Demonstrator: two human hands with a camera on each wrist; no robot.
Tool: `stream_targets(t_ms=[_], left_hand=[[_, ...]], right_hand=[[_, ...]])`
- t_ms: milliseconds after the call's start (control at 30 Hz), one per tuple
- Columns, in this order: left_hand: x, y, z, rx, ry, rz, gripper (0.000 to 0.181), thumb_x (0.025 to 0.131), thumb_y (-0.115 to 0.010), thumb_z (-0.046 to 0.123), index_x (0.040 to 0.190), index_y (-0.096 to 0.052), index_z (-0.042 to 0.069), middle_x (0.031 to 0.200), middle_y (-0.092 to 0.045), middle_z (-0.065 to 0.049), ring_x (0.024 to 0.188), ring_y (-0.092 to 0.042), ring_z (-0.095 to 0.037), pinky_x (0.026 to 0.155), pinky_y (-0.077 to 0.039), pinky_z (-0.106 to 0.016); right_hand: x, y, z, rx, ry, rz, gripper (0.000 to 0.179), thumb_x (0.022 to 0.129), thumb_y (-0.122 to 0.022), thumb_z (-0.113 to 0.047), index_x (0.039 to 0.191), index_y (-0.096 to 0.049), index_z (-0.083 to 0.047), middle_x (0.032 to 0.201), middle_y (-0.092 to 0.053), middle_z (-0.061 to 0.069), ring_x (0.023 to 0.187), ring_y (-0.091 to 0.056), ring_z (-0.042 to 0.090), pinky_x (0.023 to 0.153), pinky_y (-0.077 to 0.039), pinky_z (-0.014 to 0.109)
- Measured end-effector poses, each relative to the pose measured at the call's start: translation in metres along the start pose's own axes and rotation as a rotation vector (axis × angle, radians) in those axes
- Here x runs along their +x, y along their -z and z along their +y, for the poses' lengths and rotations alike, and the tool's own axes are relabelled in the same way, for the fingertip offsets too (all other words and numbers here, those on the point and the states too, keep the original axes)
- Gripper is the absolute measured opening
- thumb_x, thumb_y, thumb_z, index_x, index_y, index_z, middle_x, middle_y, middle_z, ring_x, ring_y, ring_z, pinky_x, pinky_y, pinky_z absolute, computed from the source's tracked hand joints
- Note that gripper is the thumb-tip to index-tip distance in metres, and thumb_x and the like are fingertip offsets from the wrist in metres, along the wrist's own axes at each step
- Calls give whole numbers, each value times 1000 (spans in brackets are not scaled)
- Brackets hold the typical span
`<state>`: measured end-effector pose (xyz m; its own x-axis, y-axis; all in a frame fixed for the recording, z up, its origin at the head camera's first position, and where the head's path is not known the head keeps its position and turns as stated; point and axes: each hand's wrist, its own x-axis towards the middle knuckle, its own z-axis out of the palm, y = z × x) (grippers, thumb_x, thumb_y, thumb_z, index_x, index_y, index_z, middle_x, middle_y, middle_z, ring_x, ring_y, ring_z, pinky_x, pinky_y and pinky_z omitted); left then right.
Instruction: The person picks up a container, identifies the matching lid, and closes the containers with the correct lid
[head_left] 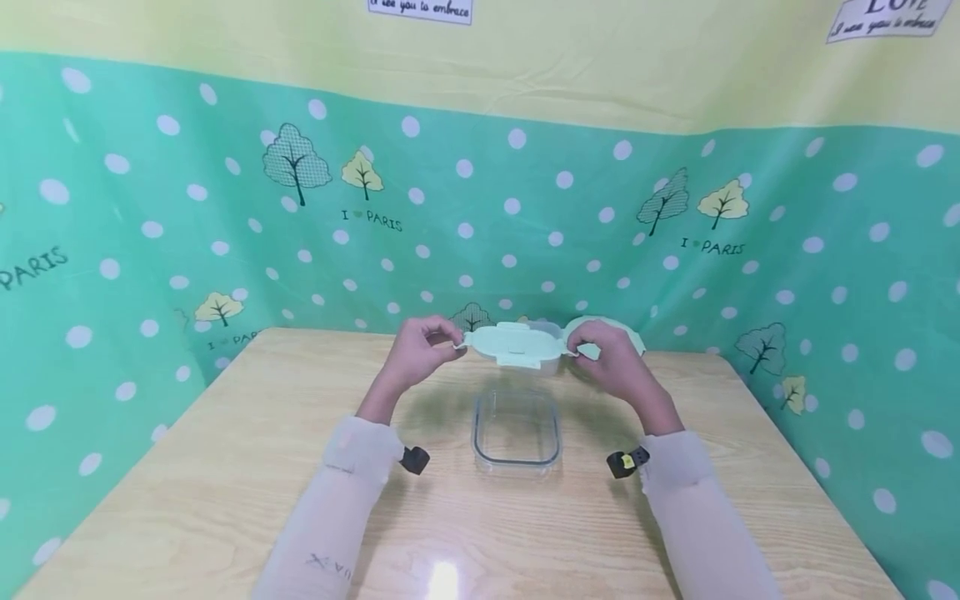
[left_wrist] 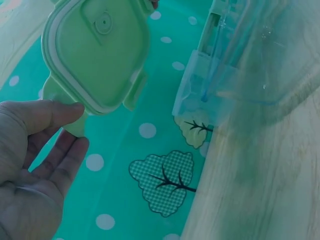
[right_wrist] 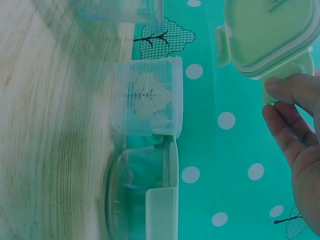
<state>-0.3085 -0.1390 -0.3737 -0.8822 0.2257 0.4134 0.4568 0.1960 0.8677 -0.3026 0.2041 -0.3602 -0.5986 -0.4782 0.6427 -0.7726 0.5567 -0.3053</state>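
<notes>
A light green snap-on lid is held up in the air between both hands. My left hand pinches the locking flap at its left end between thumb and fingers. At the other end, my right hand pinches the opposite flap in the same way. The left wrist view shows the lid's underside with its pale sealing ring. Below and nearer to me, apart from the lid, an uncovered clear glass food container stands on the table.
Behind the lid stands a clear plastic box. Beside it is a round-cornered glass container with a light green lid, partly hidden by my right hand in the head view. A green dotted curtain hangs behind the wooden table.
</notes>
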Motion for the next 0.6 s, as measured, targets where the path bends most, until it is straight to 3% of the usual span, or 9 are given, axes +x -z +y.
stream_targets(t_ms=[267, 600], left_hand=[[-2, -2, -7, -3, -25, -43, 11, 82, -81, -6, 84, -74, 2, 99, -71, -13, 106, -71, -30, 91, -60, -35], [-4, 4, -12, 197, -142, -165, 20, 81, -80, -6, 77, -73, 11, 91, -73, 0, 96, -71, -20, 96, -58, -36]], right_hand=[[-3, 2, 0, 10, 8, -19, 31, 76, -77, 19, 85, -67, -9, 91, -71, 4, 94, -68, 26, 82, -60, 43], [-9, 2, 2, -45, 114, -89, 27, 79, -78, 15, 85, -69, -10, 91, -70, -2, 91, -64, 20, 80, -57, 38]])
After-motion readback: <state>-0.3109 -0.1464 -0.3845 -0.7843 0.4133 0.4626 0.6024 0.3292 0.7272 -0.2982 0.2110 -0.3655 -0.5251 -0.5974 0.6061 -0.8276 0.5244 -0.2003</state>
